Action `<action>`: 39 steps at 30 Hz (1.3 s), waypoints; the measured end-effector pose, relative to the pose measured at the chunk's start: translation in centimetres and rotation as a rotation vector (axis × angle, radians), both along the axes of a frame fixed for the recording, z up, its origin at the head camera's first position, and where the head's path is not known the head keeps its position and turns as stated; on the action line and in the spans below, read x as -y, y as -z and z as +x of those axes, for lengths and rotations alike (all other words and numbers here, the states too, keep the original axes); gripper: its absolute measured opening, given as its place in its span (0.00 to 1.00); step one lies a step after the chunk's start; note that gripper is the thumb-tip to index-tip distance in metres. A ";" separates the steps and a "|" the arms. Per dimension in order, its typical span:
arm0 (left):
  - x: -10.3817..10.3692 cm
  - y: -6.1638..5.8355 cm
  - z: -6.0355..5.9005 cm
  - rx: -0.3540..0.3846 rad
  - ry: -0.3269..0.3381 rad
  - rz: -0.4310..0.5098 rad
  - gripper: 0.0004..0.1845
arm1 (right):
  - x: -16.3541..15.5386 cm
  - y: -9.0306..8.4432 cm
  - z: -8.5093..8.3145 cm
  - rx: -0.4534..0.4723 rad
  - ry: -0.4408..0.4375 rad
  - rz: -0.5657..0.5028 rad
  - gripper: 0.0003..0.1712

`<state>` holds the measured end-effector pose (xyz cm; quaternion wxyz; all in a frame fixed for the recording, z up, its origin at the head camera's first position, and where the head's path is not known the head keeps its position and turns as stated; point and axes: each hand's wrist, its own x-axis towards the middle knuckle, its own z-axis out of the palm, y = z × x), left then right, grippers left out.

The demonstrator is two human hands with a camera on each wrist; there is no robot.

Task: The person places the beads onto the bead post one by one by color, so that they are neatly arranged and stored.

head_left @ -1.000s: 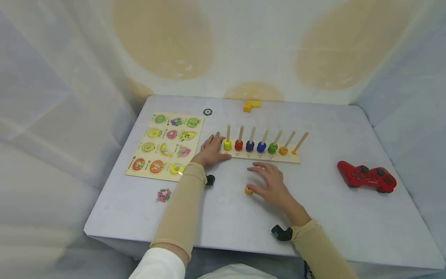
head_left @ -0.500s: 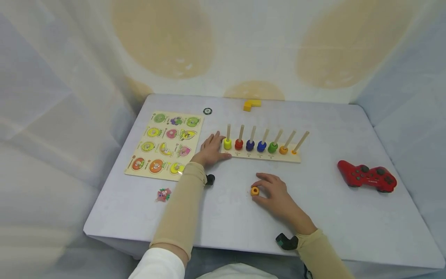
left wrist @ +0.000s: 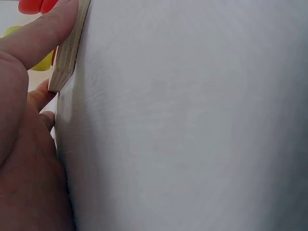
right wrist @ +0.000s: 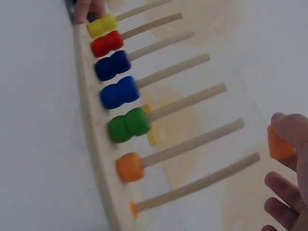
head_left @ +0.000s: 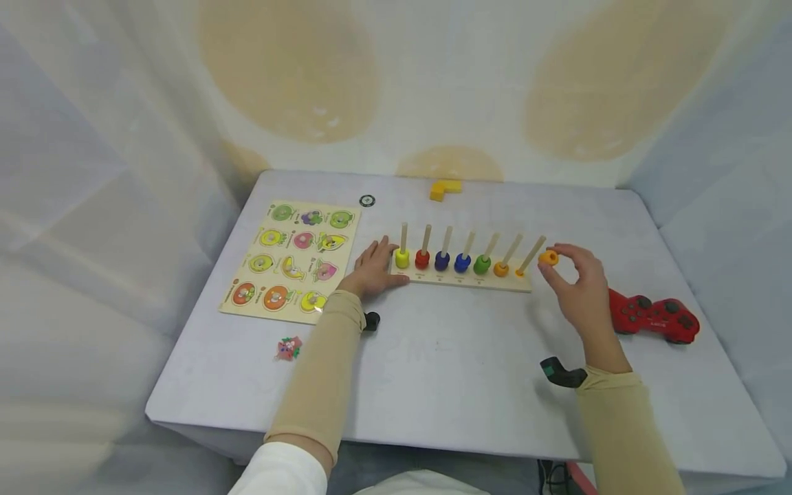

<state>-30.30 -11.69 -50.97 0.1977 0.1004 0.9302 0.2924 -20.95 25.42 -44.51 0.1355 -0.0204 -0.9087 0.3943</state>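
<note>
An orange ring (head_left: 548,258) is pinched in the right hand (head_left: 578,289), raised just beside the tip of the rightmost peg (head_left: 532,255) of the peg board (head_left: 460,280). The board's left end is pressed by the left hand (head_left: 373,268), fingers relaxed and flat. A red controller (head_left: 656,316) lies on the surface (head_left: 433,357) just behind the right hand; a fruit puzzle (head_left: 291,258) lies left.

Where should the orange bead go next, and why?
Probably a little left, over the last peg, then down it. The right hand pinches the bead beside that peg's tip, and the left hand presses on the board.
</note>
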 end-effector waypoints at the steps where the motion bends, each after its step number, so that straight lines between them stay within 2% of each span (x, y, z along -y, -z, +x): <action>1: 0.0 0.0 0.0 -0.003 -0.002 0.004 0.47 | 0.2 -0.5 -0.5 -0.030 0.003 -0.005 0.27; 4: -0.1 0.2 -0.1 -0.006 0.001 0.013 0.47 | 0.8 -1.4 -2.1 -0.087 -0.016 0.012 0.25; 10: -0.3 0.4 0.1 -0.002 0.007 0.022 0.47 | 2.1 -1.9 -3.5 0.010 -0.028 0.046 0.24; 15: -0.4 0.4 0.1 -0.007 0.004 0.022 0.47 | 2.4 -2.1 -3.9 0.039 -0.014 0.051 0.25; 26: -0.4 0.2 0.1 0.005 0.005 0.021 0.47 | 2.1 -2.2 -4.2 0.134 -0.052 0.101 0.30; 35: -0.7 0.2 -0.2 0.023 0.017 0.009 0.47 | 1.7 -1.8 -3.9 0.135 -0.043 0.095 0.32; 39: 0.1 -0.5 -0.5 0.052 0.065 -0.037 0.46 | 1.9 -1.3 -3.7 0.183 -0.076 0.089 0.33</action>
